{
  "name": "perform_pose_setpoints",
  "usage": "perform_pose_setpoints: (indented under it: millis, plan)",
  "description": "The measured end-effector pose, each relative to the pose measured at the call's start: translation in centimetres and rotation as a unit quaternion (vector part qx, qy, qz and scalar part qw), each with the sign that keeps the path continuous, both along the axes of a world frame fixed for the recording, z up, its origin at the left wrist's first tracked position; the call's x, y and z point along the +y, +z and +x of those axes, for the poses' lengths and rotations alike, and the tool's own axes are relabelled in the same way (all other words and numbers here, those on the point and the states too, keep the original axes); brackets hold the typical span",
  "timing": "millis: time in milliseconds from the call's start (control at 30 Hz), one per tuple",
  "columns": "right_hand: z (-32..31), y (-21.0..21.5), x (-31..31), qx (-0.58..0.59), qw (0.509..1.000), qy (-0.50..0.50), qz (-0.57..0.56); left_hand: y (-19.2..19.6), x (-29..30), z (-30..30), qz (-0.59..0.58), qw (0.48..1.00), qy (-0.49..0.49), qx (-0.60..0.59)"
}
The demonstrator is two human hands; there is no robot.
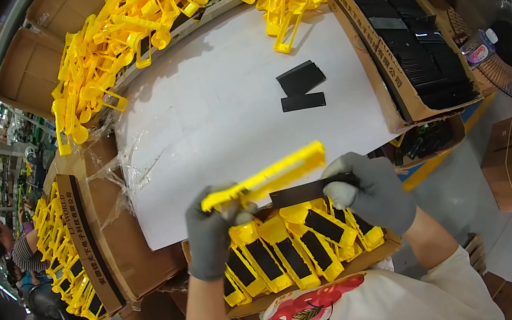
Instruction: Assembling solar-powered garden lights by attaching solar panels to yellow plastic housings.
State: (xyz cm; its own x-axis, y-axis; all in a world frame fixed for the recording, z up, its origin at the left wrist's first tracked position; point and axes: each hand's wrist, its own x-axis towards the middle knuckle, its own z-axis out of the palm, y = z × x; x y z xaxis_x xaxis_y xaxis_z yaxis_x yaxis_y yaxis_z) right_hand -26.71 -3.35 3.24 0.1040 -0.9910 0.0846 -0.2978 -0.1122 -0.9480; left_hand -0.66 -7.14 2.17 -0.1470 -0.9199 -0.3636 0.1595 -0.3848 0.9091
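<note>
My left hand (210,240), in a grey glove, is closed around one end of a long yellow plastic frame (296,166). The frame slants up to the right above the near edge of the white tabletop (200,135). Between the gloved fingers of my right hand (375,194) is a thin black rectangular plate (294,195), held level just below the frame and apart from its far end. Under both hands, against my body, a carton holds several yellow frames with black plates in them (293,263).
Loose black plates (301,79) lie on the tabletop. Heaped yellow frames (115,42) line its far side. An open carton (379,57) of stacked black plates borders the right, near a fan (508,43). Another carton (92,248) stands left; a person (23,251) is beyond it.
</note>
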Motion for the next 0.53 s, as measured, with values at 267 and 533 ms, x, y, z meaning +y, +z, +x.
perform_pose_setpoints:
  millis: [267, 533]
  plan:
    - [1.1, -1.2, 1.5, 0.113, 0.993, -0.011, -0.015, -0.4, 4.5, -1.9, 0.030, 0.997, -0.030, 0.069]
    - [1.4, -0.4, 3.5, 0.225, 0.973, -0.006, -0.055, 0.5, 6.0, -2.8, 0.034, 0.998, -0.052, 0.032]
